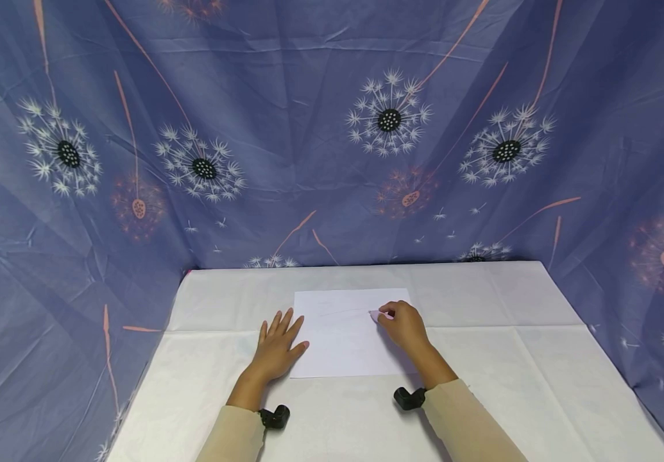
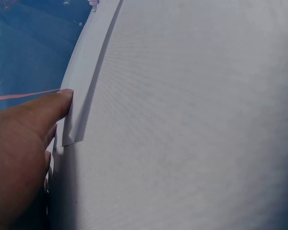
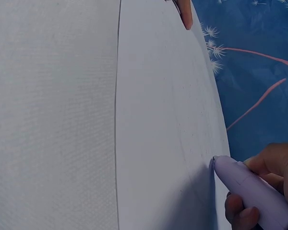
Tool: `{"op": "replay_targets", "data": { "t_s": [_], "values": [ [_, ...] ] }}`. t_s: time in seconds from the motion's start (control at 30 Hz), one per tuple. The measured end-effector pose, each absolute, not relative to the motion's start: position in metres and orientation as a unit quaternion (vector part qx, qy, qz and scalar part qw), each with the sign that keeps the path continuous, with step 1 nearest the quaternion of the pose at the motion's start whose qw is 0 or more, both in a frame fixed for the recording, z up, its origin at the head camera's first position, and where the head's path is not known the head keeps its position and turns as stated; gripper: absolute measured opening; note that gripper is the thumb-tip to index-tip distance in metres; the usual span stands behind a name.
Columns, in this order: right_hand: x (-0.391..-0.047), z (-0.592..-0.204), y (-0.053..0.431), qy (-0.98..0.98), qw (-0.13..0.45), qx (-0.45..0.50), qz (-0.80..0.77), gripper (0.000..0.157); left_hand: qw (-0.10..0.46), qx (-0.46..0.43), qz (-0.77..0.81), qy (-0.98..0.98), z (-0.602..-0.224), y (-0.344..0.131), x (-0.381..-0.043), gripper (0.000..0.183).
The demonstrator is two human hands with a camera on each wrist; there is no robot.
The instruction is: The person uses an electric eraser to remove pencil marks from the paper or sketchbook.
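A sheet of white paper (image 1: 337, 353) lies on the white cloth, with a faint thin line running across its upper part. My left hand (image 1: 276, 350) rests flat at the sheet's left edge, fingers spread; in the left wrist view its thumb (image 2: 62, 103) touches the paper's edge. Over the right part of the sheet, my right hand (image 1: 403, 324) grips a thick lilac pen-shaped tool (image 3: 252, 191) between thumb and fingers. Its small dark tip meets the paper, or sits just above it, at the line's right end. The exact kind of tool cannot be made out.
A white cloth (image 1: 505, 372) with fold creases covers the table. Behind and at both sides hangs a blue curtain (image 1: 297, 128) printed with dandelions. Each wrist wears a small black camera, the left camera (image 1: 276, 417) and the right camera (image 1: 409, 398).
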State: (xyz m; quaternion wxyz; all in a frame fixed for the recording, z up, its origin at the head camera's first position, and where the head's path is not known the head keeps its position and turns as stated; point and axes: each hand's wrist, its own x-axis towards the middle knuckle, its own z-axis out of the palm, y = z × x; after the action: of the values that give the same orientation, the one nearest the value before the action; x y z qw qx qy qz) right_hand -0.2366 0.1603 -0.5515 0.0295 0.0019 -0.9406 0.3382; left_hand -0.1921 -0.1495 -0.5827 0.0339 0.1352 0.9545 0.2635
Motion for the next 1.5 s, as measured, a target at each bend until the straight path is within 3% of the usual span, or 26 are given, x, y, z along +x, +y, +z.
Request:
{"op": "replay_targets", "data": {
  "t_s": [0.5, 1.5],
  "values": [
    [-0.236, -0.5512, 0.1607, -0.94, 0.024, 0.005, 0.341, 0.019, 0.018, 0.141, 0.276, 0.951, -0.5824, -0.1481, -0.191, 0.061],
    [-0.2387, -0.5487, 0.1632, -0.941, 0.025, 0.012, 0.337, 0.018, 0.041, 0.129, 0.27, 0.953, -0.5858, -0.149, -0.1936, 0.062]
  ]
}}
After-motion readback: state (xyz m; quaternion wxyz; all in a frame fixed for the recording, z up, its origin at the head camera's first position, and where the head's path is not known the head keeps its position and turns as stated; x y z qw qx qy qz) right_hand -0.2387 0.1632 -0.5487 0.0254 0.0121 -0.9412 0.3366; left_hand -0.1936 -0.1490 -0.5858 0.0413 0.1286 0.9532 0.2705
